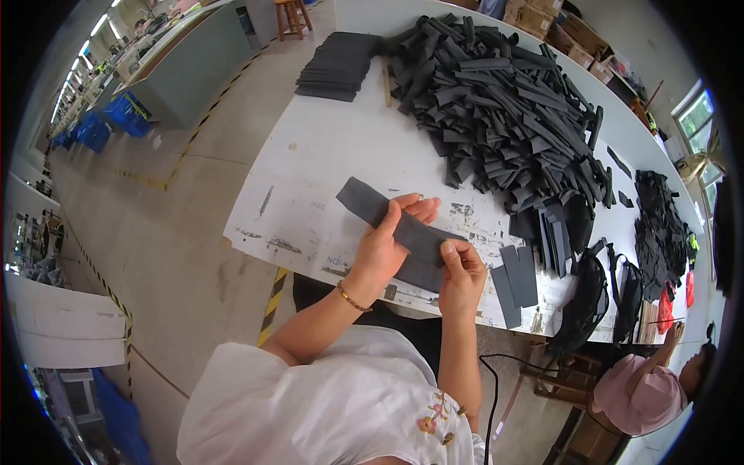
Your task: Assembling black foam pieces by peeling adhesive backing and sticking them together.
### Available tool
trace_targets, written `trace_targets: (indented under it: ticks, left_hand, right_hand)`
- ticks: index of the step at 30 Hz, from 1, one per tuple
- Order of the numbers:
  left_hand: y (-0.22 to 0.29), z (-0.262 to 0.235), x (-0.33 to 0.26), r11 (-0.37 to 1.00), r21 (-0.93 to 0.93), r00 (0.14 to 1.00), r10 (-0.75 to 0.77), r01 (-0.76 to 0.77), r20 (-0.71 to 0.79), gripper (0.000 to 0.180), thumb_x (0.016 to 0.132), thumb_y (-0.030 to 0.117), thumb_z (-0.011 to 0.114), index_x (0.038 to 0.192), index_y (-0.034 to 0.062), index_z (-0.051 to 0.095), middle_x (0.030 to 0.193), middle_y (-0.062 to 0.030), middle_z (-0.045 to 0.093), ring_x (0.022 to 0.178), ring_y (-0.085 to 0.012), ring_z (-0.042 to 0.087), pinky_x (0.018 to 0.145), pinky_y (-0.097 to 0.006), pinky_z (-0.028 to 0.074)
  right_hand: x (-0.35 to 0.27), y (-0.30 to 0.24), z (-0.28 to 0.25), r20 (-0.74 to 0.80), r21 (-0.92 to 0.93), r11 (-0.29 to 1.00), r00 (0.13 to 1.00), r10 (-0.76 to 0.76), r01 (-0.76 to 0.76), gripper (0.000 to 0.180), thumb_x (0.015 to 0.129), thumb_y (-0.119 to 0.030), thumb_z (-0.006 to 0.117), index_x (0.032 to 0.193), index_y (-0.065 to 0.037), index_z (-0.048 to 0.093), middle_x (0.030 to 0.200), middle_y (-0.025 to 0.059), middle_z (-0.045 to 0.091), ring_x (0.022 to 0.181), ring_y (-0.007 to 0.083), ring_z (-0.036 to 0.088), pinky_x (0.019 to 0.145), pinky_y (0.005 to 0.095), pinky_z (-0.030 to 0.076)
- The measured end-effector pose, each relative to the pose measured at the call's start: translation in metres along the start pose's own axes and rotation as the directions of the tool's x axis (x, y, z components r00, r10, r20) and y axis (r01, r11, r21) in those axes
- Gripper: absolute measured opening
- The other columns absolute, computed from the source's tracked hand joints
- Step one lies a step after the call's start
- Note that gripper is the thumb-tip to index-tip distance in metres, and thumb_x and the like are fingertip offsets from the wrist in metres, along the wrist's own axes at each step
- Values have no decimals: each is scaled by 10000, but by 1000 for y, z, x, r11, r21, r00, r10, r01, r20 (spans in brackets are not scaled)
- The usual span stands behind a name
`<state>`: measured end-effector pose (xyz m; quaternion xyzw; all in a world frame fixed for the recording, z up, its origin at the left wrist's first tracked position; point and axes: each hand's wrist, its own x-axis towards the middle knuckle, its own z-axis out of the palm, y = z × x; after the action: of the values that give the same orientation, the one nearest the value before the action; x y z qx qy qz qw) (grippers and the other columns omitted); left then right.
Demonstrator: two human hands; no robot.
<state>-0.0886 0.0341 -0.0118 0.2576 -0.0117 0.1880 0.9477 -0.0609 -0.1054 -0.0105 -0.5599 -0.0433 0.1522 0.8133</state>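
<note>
Both hands are gripping one dark grey foam strip [403, 232] above the near edge of the white table [325, 163]. The left hand [391, 244] is wrapping its fingers over the strip's middle, thumb underneath — the far end is sticking out past it toward the upper left. The right hand [463, 275] is pinching the strip's near end between thumb and fingers. A big heap of similar black strips [504, 108] is lying well beyond, and a few flat pieces [518, 279] are sitting just beside the right hand.
</note>
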Motion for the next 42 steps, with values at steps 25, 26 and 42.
trace_targets:
  ticks: [25, 26, 42]
  left_hand:
    - [20, -66, 80, -53, 968, 950, 183, -246, 252, 111, 823, 72, 678, 929, 65, 709, 828, -67, 695, 781, -250, 627, 785, -350, 512]
    - [16, -69, 101, 132, 975, 974, 161, -178, 157, 91, 829, 111, 673, 892, 58, 712, 846, -82, 705, 759, -249, 651, 722, -344, 519]
    - [-120, -83, 244, -143, 989, 999, 31, -24, 29, 199, 658, 185, 781, 762, 26, 720, 779, -190, 691, 754, -350, 681, 701, -431, 543]
  right_hand:
    - [23, 20, -88, -45, -954, 286, 904, -425, 86, 252, 833, -94, 717, 1050, -18, 614, 938, 112, 593, 802, 265, 576, 722, 369, 482]
    - [18, 21, -112, 48, -995, 58, 873, -485, 87, 254, 836, -114, 710, 1053, -21, 615, 951, 126, 591, 854, 288, 575, 739, 383, 480]
    - [-6, 44, -157, 296, -928, -328, 885, -358, 178, 111, 786, -51, 642, 848, -26, 554, 913, 132, 565, 855, 311, 550, 720, 421, 457]
